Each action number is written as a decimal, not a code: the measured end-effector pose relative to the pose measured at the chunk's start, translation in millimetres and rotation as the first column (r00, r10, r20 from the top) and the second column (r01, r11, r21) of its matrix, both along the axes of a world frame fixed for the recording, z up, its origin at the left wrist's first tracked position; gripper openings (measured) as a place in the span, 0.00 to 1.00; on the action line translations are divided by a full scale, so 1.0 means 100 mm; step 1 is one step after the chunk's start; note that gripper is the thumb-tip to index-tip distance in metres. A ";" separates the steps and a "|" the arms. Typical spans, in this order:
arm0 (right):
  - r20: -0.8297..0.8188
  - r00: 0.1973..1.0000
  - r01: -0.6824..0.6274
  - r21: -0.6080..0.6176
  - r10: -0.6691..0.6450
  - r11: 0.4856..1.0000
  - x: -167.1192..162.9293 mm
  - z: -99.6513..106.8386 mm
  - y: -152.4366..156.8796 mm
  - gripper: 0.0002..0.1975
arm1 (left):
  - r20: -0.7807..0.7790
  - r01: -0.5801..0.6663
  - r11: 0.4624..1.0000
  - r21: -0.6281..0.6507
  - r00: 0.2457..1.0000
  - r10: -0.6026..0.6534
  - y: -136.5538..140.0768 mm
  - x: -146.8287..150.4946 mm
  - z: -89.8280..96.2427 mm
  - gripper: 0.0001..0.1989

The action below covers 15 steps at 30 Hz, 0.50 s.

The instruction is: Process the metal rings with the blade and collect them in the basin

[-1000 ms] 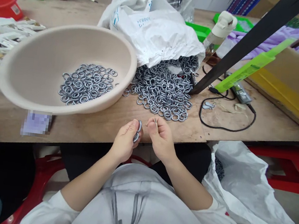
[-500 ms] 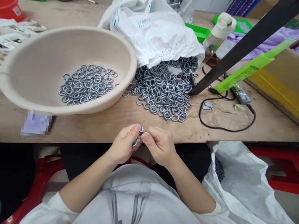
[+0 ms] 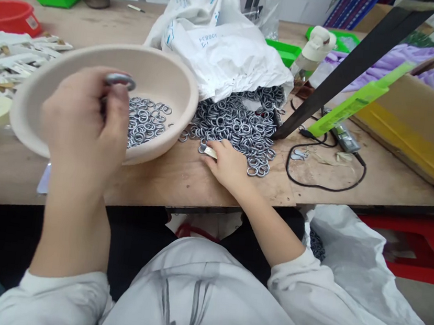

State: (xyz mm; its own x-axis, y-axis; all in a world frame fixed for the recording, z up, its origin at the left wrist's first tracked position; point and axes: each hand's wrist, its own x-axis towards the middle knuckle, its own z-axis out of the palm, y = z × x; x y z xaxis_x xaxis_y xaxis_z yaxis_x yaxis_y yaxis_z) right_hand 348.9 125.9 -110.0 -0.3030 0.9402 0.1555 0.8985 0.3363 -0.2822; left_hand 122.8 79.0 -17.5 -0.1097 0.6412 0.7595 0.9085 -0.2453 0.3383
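While many gray rings already lie in the beige basin at ten o'clock from the wearer, a larger-looking heap of them sits on the desk at twelve o'clock, before the mouth of a white sack. Judged by those two lots, the work seems partway, with more rings outside the basin than in it, though the left hand hides part of the basin. That hand is curled tight, a ring pinched at the thumb; whether its palm holds others cannot be told. At the heap's seven o'clock edge, the right hand has half-bent fingers gripping a small pale tool, near a loose ring. Whether heaped rings differ from basin ones is too small to tell.
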 end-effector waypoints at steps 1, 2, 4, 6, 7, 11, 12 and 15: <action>0.061 0.998 -0.011 0.010 0.010 1.000 -0.05 0.01 0.06 0.18 | -0.086 -0.112 0.988 -0.109 0.991 0.103 0.09 -0.10 0.05 0.15; 0.113 0.993 -0.025 0.012 0.023 1.000 -0.10 0.02 0.12 0.18 | -0.156 -0.183 0.959 -0.215 0.976 0.151 0.16 -0.17 0.08 0.17; 0.196 0.979 -0.058 0.005 0.056 0.998 -0.16 0.02 0.17 0.15 | -0.209 -0.232 0.919 -0.317 0.963 0.171 0.16 -0.21 0.07 0.18; 0.251 0.964 -0.085 -0.006 0.083 0.996 -0.18 0.02 0.18 0.14 | -0.174 -0.112 0.962 -0.250 0.982 0.069 0.02 -0.10 0.01 0.17; 0.268 0.959 -0.089 -0.010 0.088 0.996 -0.17 0.01 0.18 0.15 | -0.147 -0.003 0.985 -0.171 0.989 -0.022 -0.08 -0.01 -0.05 0.15; 0.269 0.959 -0.082 -0.033 0.088 0.996 -0.12 0.02 0.15 0.17 | -0.016 0.466 0.885 -0.009 0.884 -0.466 -0.44 0.42 -0.39 0.06; 0.254 0.963 -0.080 -0.043 0.089 0.996 -0.10 0.02 0.15 0.17 | 0.037 0.486 0.871 -0.068 0.874 -0.484 -0.48 0.50 -0.51 0.06; 0.085 0.992 -0.084 -0.075 0.090 0.994 -0.04 0.04 0.12 0.13 | 0.325 0.469 0.839 -0.276 0.867 -0.377 -0.47 0.59 -0.83 0.10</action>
State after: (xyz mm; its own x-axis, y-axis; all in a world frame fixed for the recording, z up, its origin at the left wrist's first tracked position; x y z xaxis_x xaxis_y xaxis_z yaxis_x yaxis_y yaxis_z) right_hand 344.6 138.3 -105.8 -0.3934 0.9175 0.0581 0.8892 0.3958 -0.2294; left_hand 182.0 31.9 -100.5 0.0771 0.8773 0.4737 0.6157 -0.4156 0.6695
